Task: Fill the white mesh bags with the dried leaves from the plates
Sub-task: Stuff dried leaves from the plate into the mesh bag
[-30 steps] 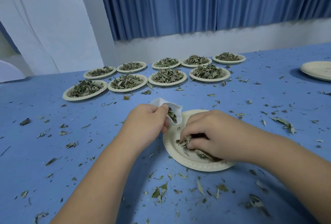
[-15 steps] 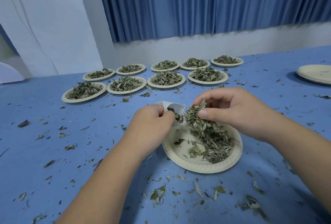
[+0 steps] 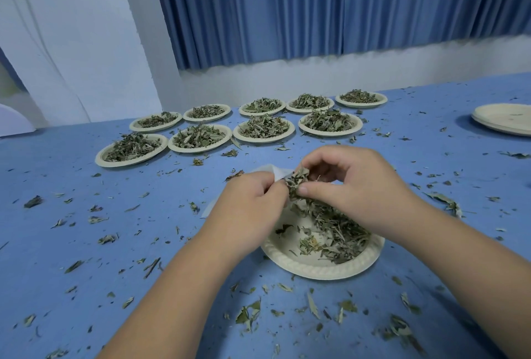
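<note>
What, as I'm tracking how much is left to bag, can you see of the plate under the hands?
The plate is round, pale cream, paper-like, with an embossed rim. It lies flat on the blue table. Its right and far side holds dried leaves; its near left is mostly bare. The left hand, holding a white bag, hides its left edge; the right hand pinches leaves above it.

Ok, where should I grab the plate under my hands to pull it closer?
Probably pinch the plate at its near rim, coming from your side: that raised edge lies bare, while the dried leaves heap toward its far right.
</note>
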The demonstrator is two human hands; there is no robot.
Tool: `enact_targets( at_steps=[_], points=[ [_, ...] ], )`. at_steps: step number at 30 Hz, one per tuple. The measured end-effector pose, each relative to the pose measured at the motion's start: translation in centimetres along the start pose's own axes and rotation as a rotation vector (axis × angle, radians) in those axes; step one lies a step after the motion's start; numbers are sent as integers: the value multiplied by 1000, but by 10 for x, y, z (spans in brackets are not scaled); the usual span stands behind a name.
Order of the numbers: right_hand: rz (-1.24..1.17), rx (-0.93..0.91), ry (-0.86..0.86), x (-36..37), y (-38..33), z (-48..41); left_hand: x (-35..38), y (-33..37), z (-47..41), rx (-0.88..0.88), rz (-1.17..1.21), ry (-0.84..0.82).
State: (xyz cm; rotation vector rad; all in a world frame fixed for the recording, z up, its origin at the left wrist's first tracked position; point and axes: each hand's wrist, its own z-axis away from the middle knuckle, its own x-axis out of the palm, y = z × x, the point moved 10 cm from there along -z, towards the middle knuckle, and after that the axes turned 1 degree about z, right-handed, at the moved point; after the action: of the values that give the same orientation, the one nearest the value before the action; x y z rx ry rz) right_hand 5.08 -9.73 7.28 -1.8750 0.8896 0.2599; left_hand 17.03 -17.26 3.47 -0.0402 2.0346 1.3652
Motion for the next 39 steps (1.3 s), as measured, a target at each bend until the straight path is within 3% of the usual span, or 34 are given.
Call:
enact_targets(
  at_steps=[14, 23, 30, 34, 39],
  points=[
    [451, -263, 44, 6, -36, 6, 1, 10, 6, 31, 39, 25],
    [614, -187, -67, 23, -32, 4, 5, 10, 6, 53, 38, 15],
    [300, -97, 10, 6, -23, 4, 5, 14, 6, 89, -35, 15],
    [323, -114, 111, 0, -26, 4, 9, 20, 8, 127, -72, -7],
    [151, -77, 60, 1, -19, 4, 6, 16, 8, 105, -41, -6]
  ],
)
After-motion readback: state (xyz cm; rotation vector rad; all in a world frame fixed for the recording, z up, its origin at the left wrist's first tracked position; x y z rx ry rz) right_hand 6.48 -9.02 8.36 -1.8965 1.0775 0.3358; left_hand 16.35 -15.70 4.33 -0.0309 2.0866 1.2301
